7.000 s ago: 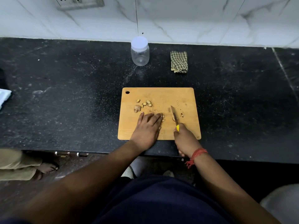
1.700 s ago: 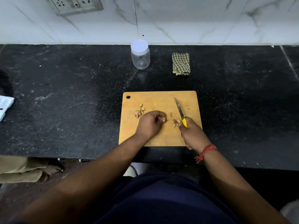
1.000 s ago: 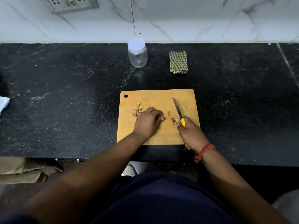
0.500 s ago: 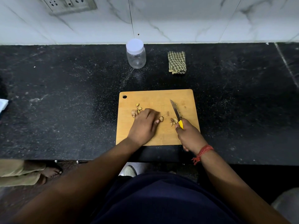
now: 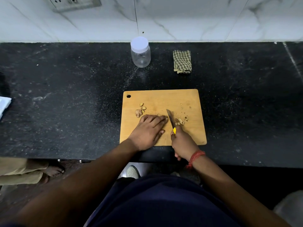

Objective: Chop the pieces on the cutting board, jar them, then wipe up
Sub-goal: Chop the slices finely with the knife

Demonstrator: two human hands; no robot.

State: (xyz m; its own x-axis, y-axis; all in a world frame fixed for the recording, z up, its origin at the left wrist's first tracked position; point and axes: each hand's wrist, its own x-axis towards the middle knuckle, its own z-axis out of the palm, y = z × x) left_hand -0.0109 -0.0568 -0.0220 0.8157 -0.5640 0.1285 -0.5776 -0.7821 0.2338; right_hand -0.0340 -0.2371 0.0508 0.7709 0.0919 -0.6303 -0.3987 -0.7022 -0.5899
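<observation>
Lying flat on the wooden cutting board [image 5: 188, 99], the left hand [image 5: 150, 131] has its fingers stretched out straight and together, their tips beside the knife [image 5: 170, 119] blade, and it grips nothing that can be seen. The right hand [image 5: 182, 142] has its fingers curled round the knife's yellow handle, blade pointing away across the board, with chopped pieces [image 5: 179, 121] just right of it and uncut pieces [image 5: 139, 111] near the left fingertips. The lidded jar [image 5: 140, 53] and folded checked cloth [image 5: 182, 61] stand apart on the black counter [image 5: 65, 95] behind.
</observation>
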